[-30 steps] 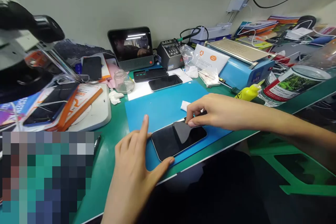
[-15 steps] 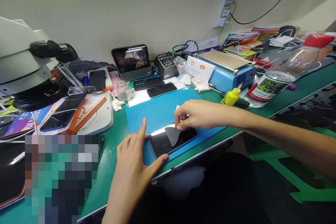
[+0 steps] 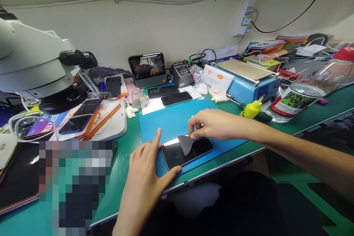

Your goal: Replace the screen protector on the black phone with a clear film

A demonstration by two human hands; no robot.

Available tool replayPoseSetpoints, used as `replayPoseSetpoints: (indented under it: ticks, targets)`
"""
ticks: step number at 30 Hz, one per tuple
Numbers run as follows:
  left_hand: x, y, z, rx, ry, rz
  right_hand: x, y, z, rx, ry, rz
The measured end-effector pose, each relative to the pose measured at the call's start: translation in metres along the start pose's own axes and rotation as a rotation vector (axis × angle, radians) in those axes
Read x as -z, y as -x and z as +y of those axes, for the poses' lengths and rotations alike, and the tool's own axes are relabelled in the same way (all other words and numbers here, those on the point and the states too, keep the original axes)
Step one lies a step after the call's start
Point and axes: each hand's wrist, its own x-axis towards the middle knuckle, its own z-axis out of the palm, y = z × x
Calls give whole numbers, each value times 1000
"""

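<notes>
A smartphone [image 3: 173, 155] with a dark glass front lies face up and at a slant on the blue mat [image 3: 160, 120]. At its left end my left hand [image 3: 146, 169] is spread, thumb by the near edge and fingertips by the far left corner, touching or very close. Over the phone's right part is my right hand [image 3: 207, 124], its fingers pinched on a dark grey fan-shaped scraper [image 3: 186, 144]. The scraper's wide edge faces left and rests against the glass, as far as I can tell. My right fingers hide its narrow end.
A microscope [image 3: 41, 66] stands at left over stacked phones and boxes. Behind the mat are another phone [image 3: 177, 98], a glass jar [image 3: 138, 99] and a screen device [image 3: 147, 70]. To the right are a blue heating plate machine [image 3: 251, 86], a yellow bottle [image 3: 251, 109] and a large plastic bottle [image 3: 297, 99].
The whole view has shifted, so everything appears a little farther right and lower. Both hands, the scraper and the phone keep nearly the same places relative to each other.
</notes>
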Motion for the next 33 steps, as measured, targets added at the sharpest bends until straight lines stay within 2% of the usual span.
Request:
replayPoseSetpoints:
  ticks: [9,18,27,33]
  targets:
    - [0,1,-2,-31,-7,-1,0,-9,-9,23,-18,-44]
    - [2,0,1,6,-9,-16,-1,-9,2,27,-18,-52]
    - [3,1,1,-5,-16,-24,-1,-14,-4,45,-7,-61]
    - [2,0,1,1,-24,-21,0,-14,3,31,-24,-62]
